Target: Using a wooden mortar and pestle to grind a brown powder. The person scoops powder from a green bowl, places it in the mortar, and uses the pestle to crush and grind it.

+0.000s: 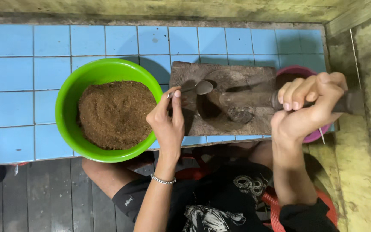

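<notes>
You have 2 hands busy here. Your left hand [168,124] pinches the handle of a metal spoon [198,88], with thumb and fingers closed on it. The round end of the spoon sits over the stone grinding slab [185,71], right by the dip in its middle. The spoon looks empty, though it is hard to be sure.

Your right hand [308,109] is wrapped tight around the thick end of a stone pestle [245,99]. The pestle lies almost flat, and its far end points down into the dip of the slab. A small dark lump [240,115] sits in the dip, just beside the end of the pestle. It is too dark to say what it is.

The green bowl [65,107] sits on the blue tiles [13,77], just to the left of the slab. It is filled about half way or more with brown powder [114,114], so I think a lot of the grinding is done already. Only that little lump is left on the slab, so this round looks close to its end.

A pink bowl [299,69] peeks out behind your right hand. It is mostly hidden, so I cannot tell how much is left in it.
</notes>
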